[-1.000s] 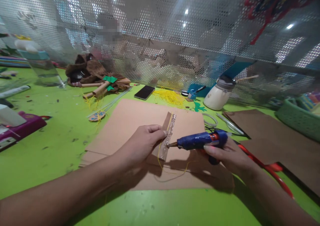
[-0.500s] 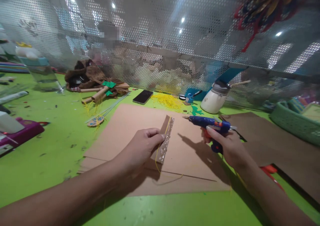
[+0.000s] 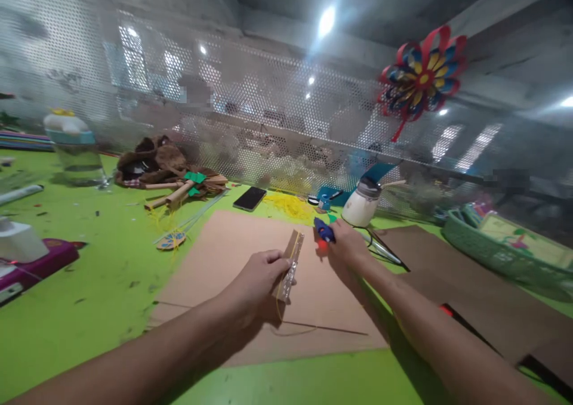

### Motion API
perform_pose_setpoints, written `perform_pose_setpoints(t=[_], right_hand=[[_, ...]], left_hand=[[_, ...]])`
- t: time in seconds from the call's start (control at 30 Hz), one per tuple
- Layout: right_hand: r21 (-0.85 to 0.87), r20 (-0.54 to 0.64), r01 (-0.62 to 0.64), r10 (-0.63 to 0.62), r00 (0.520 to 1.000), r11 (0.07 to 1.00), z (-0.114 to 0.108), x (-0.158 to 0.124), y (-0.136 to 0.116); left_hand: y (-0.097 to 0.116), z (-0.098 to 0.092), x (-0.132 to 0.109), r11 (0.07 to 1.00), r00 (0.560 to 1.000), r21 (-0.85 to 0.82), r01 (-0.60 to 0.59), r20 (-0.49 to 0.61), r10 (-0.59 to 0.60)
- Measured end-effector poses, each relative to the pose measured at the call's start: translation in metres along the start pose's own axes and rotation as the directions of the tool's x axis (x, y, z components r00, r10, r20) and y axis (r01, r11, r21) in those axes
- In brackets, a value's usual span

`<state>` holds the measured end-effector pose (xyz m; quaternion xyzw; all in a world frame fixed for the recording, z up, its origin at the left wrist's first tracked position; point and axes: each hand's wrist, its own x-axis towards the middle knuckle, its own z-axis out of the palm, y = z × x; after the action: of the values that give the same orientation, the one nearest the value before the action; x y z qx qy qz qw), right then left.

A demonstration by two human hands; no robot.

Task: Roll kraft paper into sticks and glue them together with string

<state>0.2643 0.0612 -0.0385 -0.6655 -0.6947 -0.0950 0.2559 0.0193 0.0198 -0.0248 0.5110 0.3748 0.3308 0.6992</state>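
My left hand (image 3: 259, 275) pinches a narrow cardboard strip (image 3: 285, 283) between thumb and fingers, above a large cardboard sheet (image 3: 215, 262). Clear, shiny glue runs along the strip's right side, and a yellow string (image 3: 278, 313) follows it and trails off its lower end. Stretched out toward the far edge of the sheet, my right hand (image 3: 350, 241) is closed round a blue hot glue gun (image 3: 324, 230). The gun's handle and trigger are mostly hidden by the hand, and a red spot shows below it.
Behind stand a white jar (image 3: 359, 205), a phone (image 3: 249, 198) and yellow string shreds (image 3: 290, 205). To the left are rolled cardboard tubes (image 3: 182, 193), a water cup (image 3: 79, 160) and a purple power strip (image 3: 49, 262). At right lie brown cardboard (image 3: 465, 286) and a green basket (image 3: 492, 259).
My right hand has carried the glue gun forward and left, toward the jar, and turned it. The left hand keeps the strip in nearly the same place. The camera view has tilted up.
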Motion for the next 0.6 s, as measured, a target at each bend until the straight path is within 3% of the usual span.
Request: perform_pose_setpoints(t=[0.17, 0.3, 0.43, 0.53, 0.6], right_hand=[[0.03, 0.107, 0.112, -0.115, 0.988, 0.993, 0.011, 0.009, 0.002], [0.126, 0.155, 0.188, -0.206, 0.966, 0.974, 0.006, -0.003, 0.006], [0.224, 0.074, 0.157, -0.178, 0.981, 0.962, -0.007, -0.022, 0.003], [0.32, -0.025, 0.114, -0.112, 0.993, 0.941, -0.024, -0.036, -0.012], [0.42, -0.023, 0.083, -0.081, 0.996, 0.904, -0.035, -0.045, -0.026]], left_hand=[[-0.004, -0.003, 0.005, 1.0, 1.0, -0.003, -0.02, 0.017, 0.02], [-0.004, -0.005, 0.008, 1.0, 1.0, 0.006, -0.019, 0.021, 0.019], [-0.004, -0.005, 0.007, 1.0, 0.999, -0.007, -0.012, 0.041, 0.012], [-0.004, -0.005, 0.006, 1.0, 0.997, -0.015, -0.01, 0.079, 0.011], [-0.002, -0.005, 0.004, 1.0, 0.991, -0.022, -0.009, 0.13, 0.012]])
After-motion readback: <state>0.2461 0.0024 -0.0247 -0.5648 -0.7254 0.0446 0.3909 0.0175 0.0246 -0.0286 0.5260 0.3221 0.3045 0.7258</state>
